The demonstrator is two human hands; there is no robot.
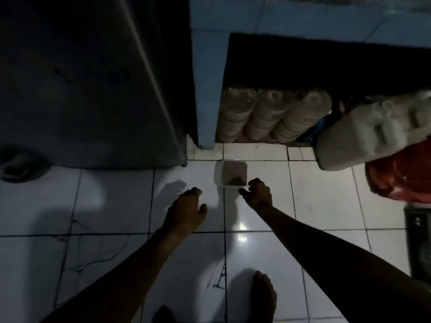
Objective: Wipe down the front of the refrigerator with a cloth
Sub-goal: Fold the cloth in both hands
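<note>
The dark grey refrigerator (88, 85) stands at the upper left, its front reaching down to the floor. A small white plastic container (219, 173) sits on the white floor tiles just right of the fridge's lower corner, with something brownish, possibly a cloth (234, 172), inside it. My right hand (258, 194) pinches the container's near right corner between thumb and fingers. My left hand (186, 210) hovers over the tiles left of the container, fingers loosely curled and holding nothing.
A blue tiled counter (207, 89) stands right of the fridge, with several large water jugs (268, 115) stored beneath it. At the right edge, a pale jerrycan (373, 134) rests on a red bucket (405, 176). My bare foot (263, 297) is at the bottom.
</note>
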